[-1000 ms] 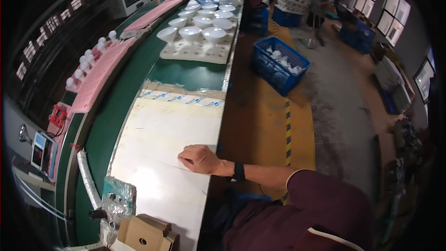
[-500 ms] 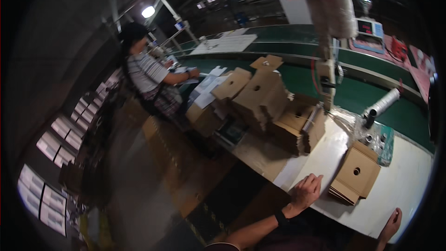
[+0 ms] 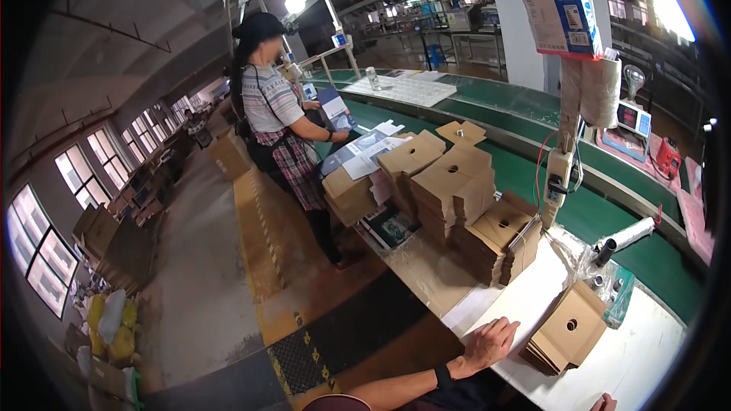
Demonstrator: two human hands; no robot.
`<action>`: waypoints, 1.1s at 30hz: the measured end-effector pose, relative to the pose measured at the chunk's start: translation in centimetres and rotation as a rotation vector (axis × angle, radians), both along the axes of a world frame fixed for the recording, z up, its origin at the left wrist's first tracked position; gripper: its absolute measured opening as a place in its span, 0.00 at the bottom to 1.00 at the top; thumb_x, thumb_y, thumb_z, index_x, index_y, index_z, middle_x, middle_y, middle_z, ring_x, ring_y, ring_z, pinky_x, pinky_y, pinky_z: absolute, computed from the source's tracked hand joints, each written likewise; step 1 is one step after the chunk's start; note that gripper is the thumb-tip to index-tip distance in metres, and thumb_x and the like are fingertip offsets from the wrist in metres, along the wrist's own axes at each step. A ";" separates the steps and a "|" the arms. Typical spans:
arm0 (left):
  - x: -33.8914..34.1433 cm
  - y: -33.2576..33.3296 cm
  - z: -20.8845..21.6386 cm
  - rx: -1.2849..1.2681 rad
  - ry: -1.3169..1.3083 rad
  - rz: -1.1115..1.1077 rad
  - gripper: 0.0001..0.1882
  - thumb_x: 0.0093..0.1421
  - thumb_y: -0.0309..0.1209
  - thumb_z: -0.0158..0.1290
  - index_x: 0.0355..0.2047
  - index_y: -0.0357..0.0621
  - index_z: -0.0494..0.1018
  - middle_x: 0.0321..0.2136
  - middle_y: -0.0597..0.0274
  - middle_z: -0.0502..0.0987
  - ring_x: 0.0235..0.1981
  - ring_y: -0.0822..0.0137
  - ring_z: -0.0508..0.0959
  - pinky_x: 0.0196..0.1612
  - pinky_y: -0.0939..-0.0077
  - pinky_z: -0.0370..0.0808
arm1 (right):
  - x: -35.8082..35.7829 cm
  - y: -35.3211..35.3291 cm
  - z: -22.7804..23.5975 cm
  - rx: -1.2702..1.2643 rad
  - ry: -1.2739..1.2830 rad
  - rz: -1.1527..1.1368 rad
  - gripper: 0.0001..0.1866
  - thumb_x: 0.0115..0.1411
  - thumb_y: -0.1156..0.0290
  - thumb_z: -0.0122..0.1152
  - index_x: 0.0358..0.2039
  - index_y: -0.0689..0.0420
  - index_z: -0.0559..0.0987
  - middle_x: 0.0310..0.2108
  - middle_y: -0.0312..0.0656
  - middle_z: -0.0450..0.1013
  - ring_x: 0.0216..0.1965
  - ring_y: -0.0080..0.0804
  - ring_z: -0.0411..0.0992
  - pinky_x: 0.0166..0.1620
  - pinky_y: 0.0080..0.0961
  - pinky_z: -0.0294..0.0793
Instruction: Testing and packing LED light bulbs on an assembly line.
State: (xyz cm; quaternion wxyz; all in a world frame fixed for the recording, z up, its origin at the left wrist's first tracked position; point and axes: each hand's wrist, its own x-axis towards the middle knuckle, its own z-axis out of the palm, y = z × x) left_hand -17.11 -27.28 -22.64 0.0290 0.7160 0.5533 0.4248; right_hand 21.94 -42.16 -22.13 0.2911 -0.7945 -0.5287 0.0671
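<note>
Turned, we have the nearest cardboard stack (image 3: pixel 566 340) seemingly within reach; beside it our left hand (image 3: pixel 489 345) curls loosely, empty; right hand's (image 3: pixel 606 403) hold unclear.

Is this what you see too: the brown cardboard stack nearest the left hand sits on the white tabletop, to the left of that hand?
One slip: the head view shows that brown cardboard stack to the right of the left hand, not left. It does sit on the white tabletop.
</note>
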 end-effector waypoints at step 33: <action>0.3 0.6 0.9 -0.075 0.057 0.018 0.12 0.58 0.25 0.59 0.43 0.49 0.82 0.26 0.65 0.72 0.27 0.63 0.78 0.29 0.68 0.75 | 0.8 0.6 -3.5 0.206 -0.043 -0.143 0.10 0.70 0.70 0.56 0.41 0.64 0.80 0.35 0.48 0.75 0.35 0.41 0.73 0.41 0.32 0.74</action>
